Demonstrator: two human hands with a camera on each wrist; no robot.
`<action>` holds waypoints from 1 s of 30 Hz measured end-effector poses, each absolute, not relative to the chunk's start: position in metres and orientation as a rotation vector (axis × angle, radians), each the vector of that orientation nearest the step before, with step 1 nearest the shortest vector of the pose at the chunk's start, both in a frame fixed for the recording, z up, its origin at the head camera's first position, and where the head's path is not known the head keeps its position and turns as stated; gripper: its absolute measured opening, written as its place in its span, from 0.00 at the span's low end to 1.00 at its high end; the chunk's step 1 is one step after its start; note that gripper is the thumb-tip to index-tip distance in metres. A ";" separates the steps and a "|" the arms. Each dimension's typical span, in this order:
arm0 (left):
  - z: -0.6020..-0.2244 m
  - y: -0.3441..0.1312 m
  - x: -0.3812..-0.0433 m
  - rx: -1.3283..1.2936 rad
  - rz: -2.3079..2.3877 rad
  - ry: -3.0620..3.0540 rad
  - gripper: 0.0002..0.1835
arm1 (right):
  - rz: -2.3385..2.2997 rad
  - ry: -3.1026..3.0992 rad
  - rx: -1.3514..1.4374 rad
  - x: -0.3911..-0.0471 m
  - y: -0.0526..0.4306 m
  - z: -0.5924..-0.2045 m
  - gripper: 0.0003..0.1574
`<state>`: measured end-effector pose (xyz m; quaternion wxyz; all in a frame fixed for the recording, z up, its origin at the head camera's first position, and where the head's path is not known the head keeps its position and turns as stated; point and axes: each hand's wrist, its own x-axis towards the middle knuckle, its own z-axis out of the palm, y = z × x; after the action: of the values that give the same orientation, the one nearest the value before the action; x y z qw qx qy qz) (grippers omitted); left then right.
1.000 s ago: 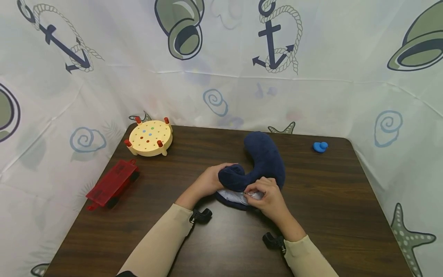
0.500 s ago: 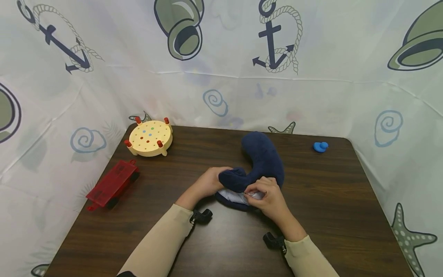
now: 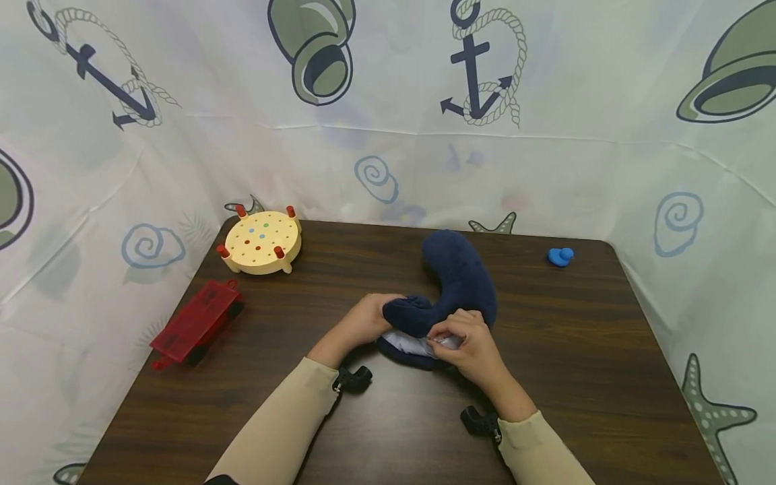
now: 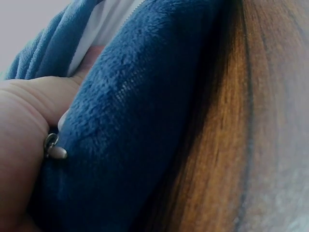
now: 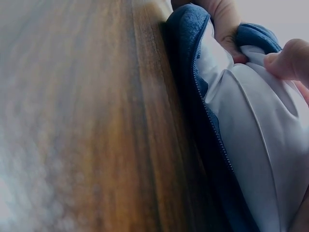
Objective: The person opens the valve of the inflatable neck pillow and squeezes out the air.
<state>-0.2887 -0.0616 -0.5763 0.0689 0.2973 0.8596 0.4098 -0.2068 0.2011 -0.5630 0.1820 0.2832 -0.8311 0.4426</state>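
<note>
A navy plush neck pillow lies on the table with its cover unzipped along the near side, baring a white inner lining. My left hand grips the pillow's left end, and its thumb reaches into the opening. Beside that hand hangs a small metal zipper pull. With thumb and fingers my right hand pinches the white lining near the middle of the opening; its thumb shows against the lining. Zipper teeth run along the cover's lower edge. The right fingertips are partly hidden.
On the dark wooden table, a yellow round toy with red pegs stands at the back left. A red toy trailer lies in front of it. A small blue knobbed piece sits at the back right. A patterned curtain surrounds the table.
The pillow's upper part has shifted slightly to the left. Both hands keep nearly the same place and hold.
</note>
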 end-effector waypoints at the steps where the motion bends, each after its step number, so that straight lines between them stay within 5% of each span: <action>1: -0.577 -0.061 -0.289 0.903 1.234 2.595 0.17 | 1.247 -2.347 0.799 -0.207 0.201 -0.563 0.15; 30: -0.576 -0.061 -0.287 0.879 1.229 2.521 0.12 | 1.527 -2.414 0.650 -0.197 0.195 -0.553 0.15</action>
<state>-0.2874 -0.0607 -0.5760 0.1007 0.2976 0.8534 0.4160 -0.1969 0.1952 -0.5527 0.1058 0.2205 -0.8195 0.5182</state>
